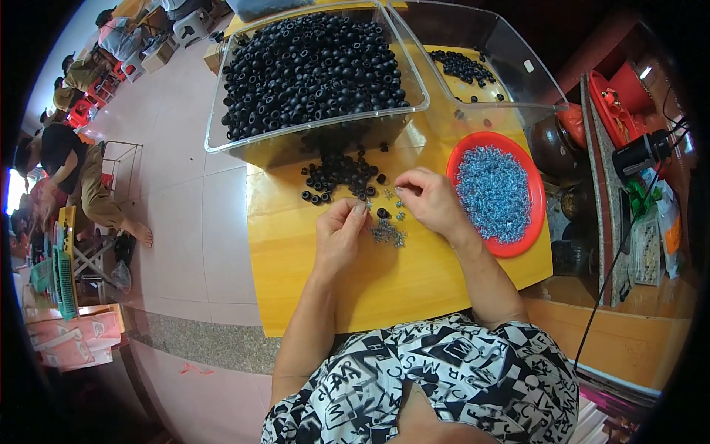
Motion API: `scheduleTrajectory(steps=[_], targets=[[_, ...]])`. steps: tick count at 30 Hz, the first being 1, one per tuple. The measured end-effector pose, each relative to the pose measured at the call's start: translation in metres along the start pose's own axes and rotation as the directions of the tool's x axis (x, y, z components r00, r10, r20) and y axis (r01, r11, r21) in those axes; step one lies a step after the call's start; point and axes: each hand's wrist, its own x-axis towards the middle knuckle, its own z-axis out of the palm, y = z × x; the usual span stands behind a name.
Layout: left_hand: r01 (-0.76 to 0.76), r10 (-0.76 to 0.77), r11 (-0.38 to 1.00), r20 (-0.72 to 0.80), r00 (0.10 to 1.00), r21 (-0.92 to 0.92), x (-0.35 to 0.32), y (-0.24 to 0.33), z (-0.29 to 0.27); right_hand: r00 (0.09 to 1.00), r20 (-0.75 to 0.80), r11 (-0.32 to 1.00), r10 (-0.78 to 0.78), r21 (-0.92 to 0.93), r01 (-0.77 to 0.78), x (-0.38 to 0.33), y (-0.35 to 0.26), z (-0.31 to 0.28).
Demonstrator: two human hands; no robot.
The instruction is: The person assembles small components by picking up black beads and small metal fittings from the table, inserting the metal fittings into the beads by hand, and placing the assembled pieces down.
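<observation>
My left hand (341,228) is over the yellow tabletop (310,281), thumb and finger pinched together on something too small to make out. Facing it, my right hand (431,201) also has its fingertips pressed together, and what they hold is hidden. A single hollow black round piece (382,213) lies between the hands. Just nearer to me is a small heap of tiny silvery metal parts (387,235), with a few more scattered beside my right fingertips. Beyond my left hand spreads a loose group of black round pieces (342,175).
A clear plastic bin (318,120) heaped with black pieces stands at the back. Right of it, another clear bin (543,81) holds fewer. A red plate (539,200) of bluish-silver small parts sits at the right. Several people sit at far left; a black cable (620,259) hangs right.
</observation>
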Motion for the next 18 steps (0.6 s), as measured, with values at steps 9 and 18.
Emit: scheduleTrajectory(steps=[9, 18], targets=[[-0.088, 0.088, 0.996, -0.054, 0.995, 0.002, 0.0, -0.004, -0.003, 0.962, -0.022, 0.88, -0.272, -0.41, 0.24, 0.002, 0.006, 0.006], [-0.238, 0.245, 0.963, -0.045, 0.969, 0.125, -0.007, -0.002, 0.007, 0.95, 0.313, 0.942, 0.0, 0.318, -0.105, -0.008, -0.014, 0.005]])
